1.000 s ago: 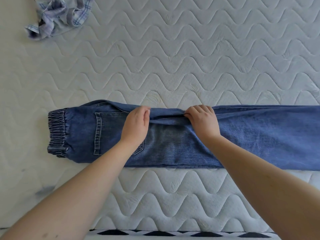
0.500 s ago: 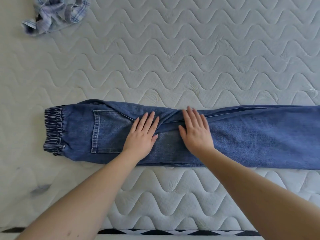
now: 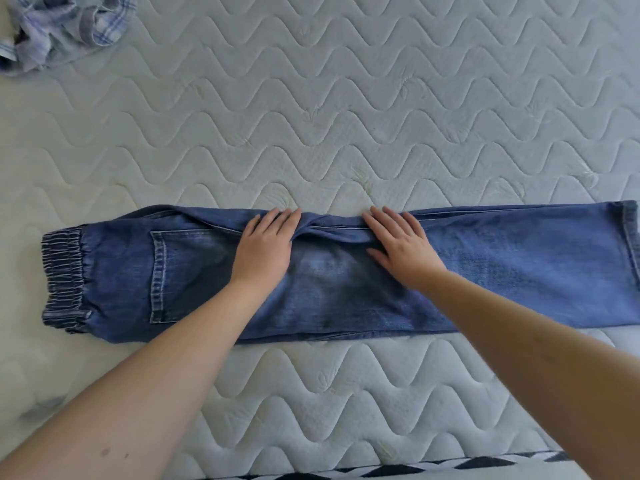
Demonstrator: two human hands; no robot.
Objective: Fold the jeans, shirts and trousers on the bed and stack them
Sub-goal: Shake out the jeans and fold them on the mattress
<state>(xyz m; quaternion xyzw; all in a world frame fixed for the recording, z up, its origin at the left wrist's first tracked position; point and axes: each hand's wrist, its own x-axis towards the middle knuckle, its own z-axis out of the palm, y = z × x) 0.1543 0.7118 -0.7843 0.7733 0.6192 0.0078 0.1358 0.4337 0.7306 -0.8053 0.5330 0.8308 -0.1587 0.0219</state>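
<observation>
Left hand: left hand (image 3: 265, 247) lies palm down on the jeans (image 3: 519, 268), fingers straight and close together, fingertips reaching the far folded edge of the denim; it grips nothing.
Right hand: right hand (image 3: 401, 249) also lies flat on the jeans, fingers straight and slightly fanned, thumb spread toward the left hand; it grips nothing.
Hands to each other: apart, side by side, with a twisted ridge of denim between them along the far edge of the jeans.
Jeans: blue denim, folded lengthwise into one long band lying across the mattress (image 3: 346, 98), leg on leg.
Waistband: elastic gathered waistband (image 3: 64, 278) forms the left end of the jeans, well clear of both hands.
Back pocket: stitched patch pocket (image 3: 187, 275) faces up just left of the left hand; the wrist covers its right edge.
Hem: leg hem (image 3: 630, 237) forms the right end of the jeans, at the frame's right border.
Checked shirt: crumpled blue-and-white checked shirt (image 3: 59, 26) lies far beyond the jeans' waistband end, at the top left corner, unfolded and partly cut off by the frame.
Mattress: white, quilted in wavy lines, under the jeans on all sides.
Near edge: black-and-white patterned strip (image 3: 433, 467) runs nearer the person than the jeans, possibly the mattress border; too little shows to tell.
</observation>
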